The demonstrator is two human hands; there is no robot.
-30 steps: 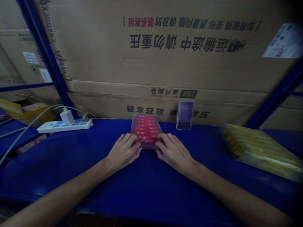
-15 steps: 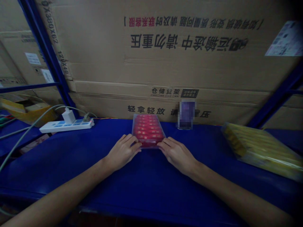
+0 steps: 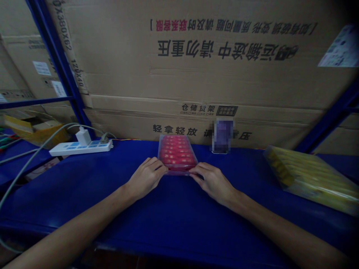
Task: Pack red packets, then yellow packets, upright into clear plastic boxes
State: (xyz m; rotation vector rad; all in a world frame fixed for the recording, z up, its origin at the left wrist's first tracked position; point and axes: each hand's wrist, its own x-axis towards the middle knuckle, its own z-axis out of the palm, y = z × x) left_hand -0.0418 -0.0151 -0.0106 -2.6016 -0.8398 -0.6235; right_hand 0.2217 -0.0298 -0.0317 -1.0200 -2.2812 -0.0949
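Note:
A clear plastic box [image 3: 178, 151] filled with rows of small red packets lies on the blue tabletop [image 3: 174, 216], its near end toward me. At its near left corner, my left hand [image 3: 147, 173] is closed, fingertips pinching the clear edge. My right hand [image 3: 211, 181] pinches the near right corner in the same way, with thumb and fingers close together. Between the two hands, the clear near edge shows in front of the red packets. The fingertips partly hide both corners.
A yellow-filled clear package [image 3: 311, 177] lies at the right. On the left are a white power strip [image 3: 81, 147] with a plug and cables, and an open yellow-taped carton [image 3: 39, 129]. A blurred purple upright object [image 3: 223, 136] stands before the large cardboard sheet [image 3: 196, 82].
The view has shifted slightly. My right thumb and fingers have moved a little at the box's near right corner; the left hand's grip looks nearly the same.

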